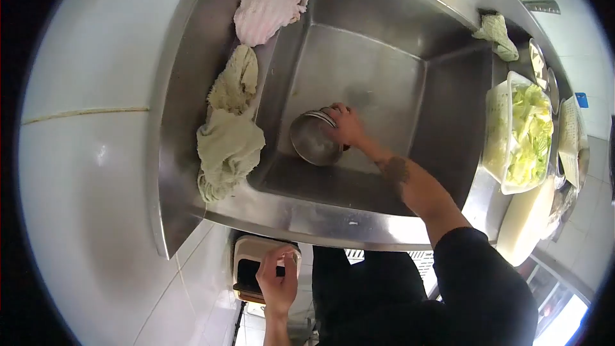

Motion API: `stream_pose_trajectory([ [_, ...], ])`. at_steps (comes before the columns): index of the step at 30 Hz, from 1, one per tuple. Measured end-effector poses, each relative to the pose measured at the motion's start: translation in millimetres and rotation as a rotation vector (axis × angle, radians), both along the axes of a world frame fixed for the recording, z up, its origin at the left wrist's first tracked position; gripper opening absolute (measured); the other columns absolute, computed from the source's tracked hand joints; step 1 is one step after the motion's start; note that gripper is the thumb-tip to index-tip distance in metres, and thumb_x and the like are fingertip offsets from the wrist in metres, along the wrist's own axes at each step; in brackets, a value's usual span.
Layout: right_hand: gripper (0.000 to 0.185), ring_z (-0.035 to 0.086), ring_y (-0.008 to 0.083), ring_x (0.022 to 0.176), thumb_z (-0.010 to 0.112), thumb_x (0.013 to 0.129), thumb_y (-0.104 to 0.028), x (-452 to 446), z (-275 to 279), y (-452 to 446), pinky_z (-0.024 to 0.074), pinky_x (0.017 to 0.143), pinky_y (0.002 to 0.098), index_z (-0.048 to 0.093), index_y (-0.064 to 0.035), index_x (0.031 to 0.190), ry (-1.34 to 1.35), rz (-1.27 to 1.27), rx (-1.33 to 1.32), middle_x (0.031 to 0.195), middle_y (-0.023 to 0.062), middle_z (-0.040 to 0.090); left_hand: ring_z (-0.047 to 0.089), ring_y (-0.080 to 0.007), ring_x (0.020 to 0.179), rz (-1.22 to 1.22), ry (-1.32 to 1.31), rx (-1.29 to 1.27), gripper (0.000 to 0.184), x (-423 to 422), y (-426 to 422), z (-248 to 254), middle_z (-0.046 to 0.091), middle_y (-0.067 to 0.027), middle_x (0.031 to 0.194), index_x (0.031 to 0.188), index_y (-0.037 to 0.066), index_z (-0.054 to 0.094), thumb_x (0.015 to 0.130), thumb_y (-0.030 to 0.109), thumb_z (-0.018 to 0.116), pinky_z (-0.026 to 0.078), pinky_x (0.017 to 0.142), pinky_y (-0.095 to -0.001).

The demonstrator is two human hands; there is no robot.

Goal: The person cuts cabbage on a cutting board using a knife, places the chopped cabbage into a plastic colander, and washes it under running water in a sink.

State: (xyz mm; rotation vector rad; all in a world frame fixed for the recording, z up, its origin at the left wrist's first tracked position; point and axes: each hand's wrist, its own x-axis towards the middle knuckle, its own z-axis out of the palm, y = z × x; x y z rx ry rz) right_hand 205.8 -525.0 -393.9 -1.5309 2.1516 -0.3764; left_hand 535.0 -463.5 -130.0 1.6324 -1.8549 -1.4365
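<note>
Inside the steel sink (359, 57), my right hand (346, 125) grips the rim of a round metal bowl (315, 139), which is tilted near the sink's lower left corner. More metal shows at the rim under my fingers, perhaps a second bowl. My left hand (278, 277) is outside the sink, below its front edge and in front of a beige bin (248, 248). Its fingers are bent in toward the thumb; whether anything small is between them cannot be made out.
Pink (269, 9) and greenish (230, 147) cloths lie along the sink's left edge. A green cloth (498, 37) hangs at the upper right corner. On the right ledge stand a white basket (498, 131) of leafy greens (530, 138) and a pale block (525, 221).
</note>
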Motion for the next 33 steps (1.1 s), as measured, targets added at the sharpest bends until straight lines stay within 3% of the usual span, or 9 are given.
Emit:
stream_pose_trajectory([
  [5,0.06,0.055,0.0391,0.104,0.071,0.075,-0.02,-43,-75,-7,0.0476,0.087,0.0465,0.048,-0.0168,0.13,-0.374,0.186,-0.009,0.118,0.0193,0.055,0.066,-0.0243,0.081,-0.03,-0.009,-0.024,0.015,-2,0,2,0.067,-0.0125,0.091,0.098,0.001,0.063,0.084,-0.003,0.057,0.052,0.075,-0.0319],
  [7,0.058,0.056,0.0402,0.102,0.072,0.074,-0.015,-39,-13,14,0.049,0.084,0.0462,0.048,-0.0153,0.127,-0.121,0.118,0.017,0.109,0.0218,0.056,0.065,-0.0236,0.08,-0.045,-0.036,-0.016,0.016,-1,2,-1,0.067,-0.0123,0.091,0.098,0.001,0.064,0.084,-0.003,0.058,0.052,0.074,-0.0315],
  [12,0.058,0.058,0.041,0.099,0.068,0.074,-0.007,-35,-17,43,0.0486,0.082,0.0483,0.046,-0.0163,0.126,0.033,-0.082,0.122,0.103,0.0202,0.057,0.065,-0.0235,0.08,-0.071,-0.044,-0.036,0.015,-7,-3,2,0.067,-0.0126,0.091,0.099,0.002,0.065,0.085,-0.002,0.059,0.051,0.073,-0.0312],
  [16,0.051,0.06,0.0401,0.098,0.062,0.074,0.0,-42,53,29,0.049,0.079,0.0487,0.048,-0.0149,0.122,0.352,-0.06,0.14,0.103,0.0178,0.06,0.065,-0.0246,0.08,-0.083,-0.087,-0.051,0.015,-2,-4,4,0.067,-0.014,0.092,0.099,0.001,0.064,0.085,-0.003,0.059,0.051,0.074,-0.0314],
  [19,0.044,0.062,0.0385,0.094,0.057,0.073,0.004,-48,132,-5,0.0501,0.077,0.0457,0.055,-0.0129,0.114,0.181,-0.245,0.104,0.101,0.0178,0.063,0.065,-0.0247,0.08,-0.075,-0.049,-0.047,0.014,-5,-5,1,0.067,-0.0146,0.092,0.098,0.0,0.065,0.085,-0.003,0.059,0.052,0.073,-0.0314],
  [24,0.036,0.063,0.0376,0.095,0.058,0.071,0.002,-62,61,-33,0.0496,0.081,0.0464,0.062,-0.0117,0.104,-0.37,-0.221,-0.144,0.1,0.0192,0.062,0.065,-0.0216,0.082,-0.102,-0.053,-0.068,0.012,-19,-9,9,0.067,-0.0115,0.091,0.097,0.001,0.064,0.088,-0.001,0.058,0.051,0.075,-0.0312],
  [27,0.045,0.058,0.0392,0.105,0.065,0.072,-0.006,-51,4,-35,0.0484,0.089,0.0463,0.059,-0.0126,0.115,-0.271,-0.07,0.036,0.114,0.0201,0.059,0.065,-0.0214,0.082,-0.111,-0.049,-0.088,0.012,-18,-9,8,0.067,-0.0113,0.09,0.097,0.001,0.064,0.088,-0.002,0.057,0.051,0.075,-0.0315],
  [29,0.056,0.052,0.0417,0.115,0.071,0.075,-0.017,-40,-43,-22,0.047,0.094,0.0446,0.053,-0.0148,0.128,-0.137,-0.3,0.009,0.129,0.0216,0.051,0.064,-0.0208,0.08,-0.082,-0.096,-0.056,0.012,-18,-8,14,0.067,-0.0108,0.087,0.095,0.001,0.064,0.088,-0.002,0.056,0.05,0.073,-0.0315],
  [33,0.06,0.051,0.0431,0.117,0.07,0.079,-0.028,-7,-43,-9,0.047,0.095,0.0438,0.048,-0.0147,0.134,-0.236,-0.384,-0.012,0.133,0.0206,0.05,0.065,-0.0258,0.078,-0.112,-0.053,-0.112,0.015,-14,-8,7,0.066,-0.013,0.087,0.095,0.0,0.063,0.083,-0.006,0.056,0.051,0.07,-0.0316],
])
